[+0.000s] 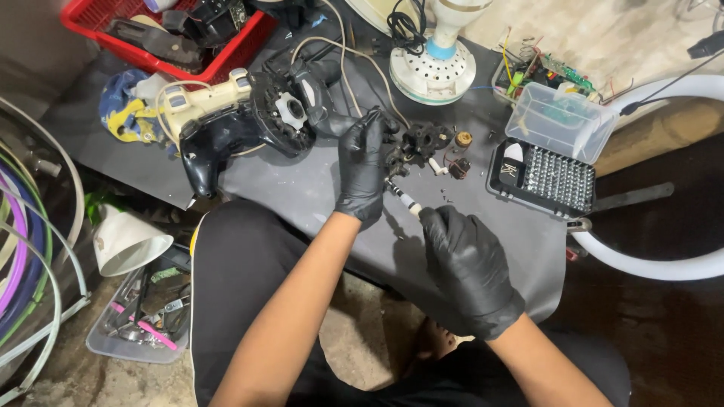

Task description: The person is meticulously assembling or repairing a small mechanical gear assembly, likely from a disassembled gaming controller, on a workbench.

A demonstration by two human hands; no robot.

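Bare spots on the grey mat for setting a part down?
One free patch: the grey mat between the black fan housing and the left hand, down to the near edge. Crowded: loose small parts between that hand and the bit case; the right hand covers the near right.

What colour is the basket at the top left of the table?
Red: the basket is a red plastic mesh one, seen in the head view.
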